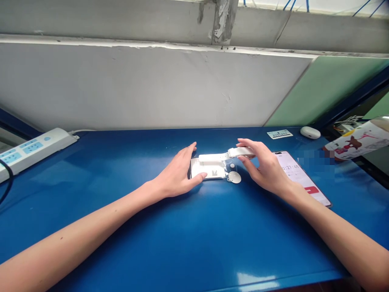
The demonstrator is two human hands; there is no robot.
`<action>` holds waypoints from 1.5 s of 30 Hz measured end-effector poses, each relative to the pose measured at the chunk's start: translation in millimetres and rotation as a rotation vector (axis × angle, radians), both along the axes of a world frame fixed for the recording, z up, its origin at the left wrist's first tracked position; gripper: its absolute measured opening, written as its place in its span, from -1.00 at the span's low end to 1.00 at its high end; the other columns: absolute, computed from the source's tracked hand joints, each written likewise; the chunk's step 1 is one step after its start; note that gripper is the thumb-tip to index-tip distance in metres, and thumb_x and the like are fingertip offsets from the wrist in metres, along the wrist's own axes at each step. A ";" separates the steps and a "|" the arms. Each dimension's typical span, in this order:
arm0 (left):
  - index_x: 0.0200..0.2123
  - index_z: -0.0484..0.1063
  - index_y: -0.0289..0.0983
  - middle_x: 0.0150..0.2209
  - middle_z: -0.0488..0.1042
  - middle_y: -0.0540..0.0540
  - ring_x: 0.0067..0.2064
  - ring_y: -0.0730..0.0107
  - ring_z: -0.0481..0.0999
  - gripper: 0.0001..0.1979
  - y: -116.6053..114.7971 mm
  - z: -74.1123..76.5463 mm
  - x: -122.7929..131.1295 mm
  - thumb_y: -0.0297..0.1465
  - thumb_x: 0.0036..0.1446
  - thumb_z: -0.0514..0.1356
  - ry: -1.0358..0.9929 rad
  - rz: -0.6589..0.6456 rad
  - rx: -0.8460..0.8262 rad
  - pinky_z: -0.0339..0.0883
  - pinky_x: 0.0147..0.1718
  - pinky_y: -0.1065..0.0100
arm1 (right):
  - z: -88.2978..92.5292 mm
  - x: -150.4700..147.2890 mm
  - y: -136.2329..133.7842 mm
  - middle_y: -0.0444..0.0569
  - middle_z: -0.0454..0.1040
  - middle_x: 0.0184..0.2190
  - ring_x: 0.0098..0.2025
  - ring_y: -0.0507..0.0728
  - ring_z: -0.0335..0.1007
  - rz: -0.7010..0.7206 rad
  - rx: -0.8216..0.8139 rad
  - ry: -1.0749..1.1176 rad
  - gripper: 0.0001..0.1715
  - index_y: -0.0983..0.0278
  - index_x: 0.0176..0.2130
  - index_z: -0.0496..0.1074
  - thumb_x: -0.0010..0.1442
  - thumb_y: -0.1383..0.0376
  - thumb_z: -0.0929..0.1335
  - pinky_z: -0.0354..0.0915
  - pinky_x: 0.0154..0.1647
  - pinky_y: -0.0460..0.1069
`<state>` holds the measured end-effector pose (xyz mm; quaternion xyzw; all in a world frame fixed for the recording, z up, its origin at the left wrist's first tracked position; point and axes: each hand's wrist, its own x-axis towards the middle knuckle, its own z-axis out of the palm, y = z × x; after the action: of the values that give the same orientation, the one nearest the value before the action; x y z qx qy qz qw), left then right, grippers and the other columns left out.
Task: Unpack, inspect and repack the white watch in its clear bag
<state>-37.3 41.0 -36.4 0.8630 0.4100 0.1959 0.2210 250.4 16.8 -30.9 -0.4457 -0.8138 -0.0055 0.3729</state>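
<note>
A clear plastic packet with a white printed card inside [212, 172] lies flat on the blue table. Across its upper edge runs a white jointed bar [214, 157], whose hinged right end reaches into my right hand [263, 164]. The fingers and thumb of that hand are closed around this end. My left hand [182, 172] lies at the packet's left edge with its fingers stretched out, the thumb resting on the packet. A small white round disc [234, 177] sits at the packet's lower right corner. Exactly what the bar belongs to, I cannot tell.
Partly behind my right forearm lies a phone [304, 178] showing a running timer. Farther back are a small printed card [279, 134] and a white earbud case [310, 132]. A power strip [36, 148] stands at left, a printed container [357, 140] at right. A wall [136, 87] closes the back.
</note>
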 end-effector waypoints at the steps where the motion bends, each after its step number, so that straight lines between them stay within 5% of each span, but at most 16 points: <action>1: 0.41 -0.17 -0.40 0.36 0.09 -0.46 0.36 -0.17 0.13 -0.13 0.8 0.1 0.0 -0.09 0.24 0.15 -0.031 0.007 0.003 0.14 0.26 -0.15 | -0.2 0.0 0.2 0.13 0.51 0.01 0.03 0.28 0.45 0.007 0.021 -0.001 -0.47 0.19 0.24 0.23 0.32 0.34 0.32 0.42 0.00 0.20; 9: 0.27 0.18 -0.30 0.32 0.16 -0.37 0.35 -0.09 0.16 -0.36 -2.8 10.5 6.5 -0.32 0.15 0.24 -0.260 -0.149 0.341 0.16 0.27 -0.06 | 5.2 -8.4 -6.7 0.16 0.51 -0.03 0.00 0.25 0.44 0.100 0.088 -0.008 -0.59 0.24 0.12 0.36 0.28 0.41 0.35 0.45 -0.04 0.16; 17: 0.13 0.34 -0.34 0.11 0.47 -0.31 0.21 0.03 0.40 -0.57 -11.1 17.1 14.1 -0.41 0.19 0.21 -0.236 -0.205 0.312 0.31 0.18 0.08 | 13.5 -28.2 -17.0 0.09 0.56 -0.10 -0.07 0.20 0.50 0.148 -0.026 0.157 -0.69 0.22 0.03 0.43 0.28 0.36 0.37 0.45 -0.13 0.09; 23: 0.16 0.29 -0.29 0.07 0.50 -0.22 0.05 0.21 0.52 -0.64 -20.7 33.3 16.7 -0.44 0.31 0.09 -0.333 -0.343 -0.001 0.35 0.02 0.29 | 47.1 -40.2 -16.1 -0.02 0.62 -0.25 -0.28 0.14 0.55 0.133 -0.120 0.299 -0.71 0.19 -0.09 0.50 0.15 0.22 0.48 0.42 -0.26 0.02; 29: -0.21 0.41 -0.29 -0.27 0.54 -0.13 -0.22 0.33 0.55 -0.75 -34.0 34.2 24.0 -0.33 0.41 -0.02 -0.581 -0.276 -0.373 0.40 -0.14 0.32 | 72.6 -68.5 2.7 -0.17 0.47 -0.56 -0.58 0.01 0.30 0.119 -0.303 0.480 -0.79 0.21 -0.36 0.53 0.06 0.15 0.52 0.21 -0.58 -0.06; 33: -0.20 0.33 -0.30 -0.34 0.54 -0.13 -0.41 0.37 0.57 -0.68 -42.3 34.4 30.9 -0.12 0.34 0.11 -0.789 -0.228 -0.836 0.47 -0.36 0.34 | 67.9 -89.1 13.4 -0.17 0.41 -0.58 -0.58 -0.02 0.24 0.242 -0.577 0.713 -0.65 0.25 -0.39 0.53 0.12 0.01 0.47 0.15 -0.59 -0.08; 36: -0.23 0.37 -0.33 -0.35 0.56 -0.16 -0.41 0.35 0.59 -0.59 -44.7 32.1 35.8 -0.05 0.27 0.18 -0.859 -0.231 -1.060 0.50 -0.34 0.33 | 56.0 -95.2 19.8 -0.18 0.35 -0.61 -0.61 -0.04 0.14 0.310 -0.800 0.882 -0.51 0.26 -0.36 0.57 0.20 -0.10 0.37 0.11 -0.60 -0.08; 41: -0.17 0.39 -0.33 -0.37 0.56 -0.14 -0.39 0.29 0.63 -0.60 -43.5 23.3 40.6 -0.07 0.25 0.23 -0.961 -0.183 -1.232 0.54 -0.31 0.25 | 39.8 -91.4 27.1 -0.10 0.45 -0.52 -0.50 0.03 0.29 0.359 -1.034 1.040 -0.47 0.26 -0.29 0.60 0.23 -0.12 0.34 0.25 -0.48 -0.06; 45: -0.11 0.40 -0.34 -0.38 0.55 -0.14 -0.39 0.28 0.64 -0.66 -39.0 22.1 42.5 -0.14 0.32 0.17 -0.964 -0.111 -1.272 0.56 -0.36 0.26 | 38.5 -88.8 27.6 -0.03 0.60 -0.23 -0.23 0.12 0.48 0.505 -1.134 1.105 -0.56 0.21 -0.16 0.59 0.30 -0.04 0.30 0.40 -0.20 -0.01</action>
<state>5.2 2.0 -14.3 0.4110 0.2587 0.2648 0.8331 161.6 44.3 7.6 -0.3084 -0.4684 0.7089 0.4278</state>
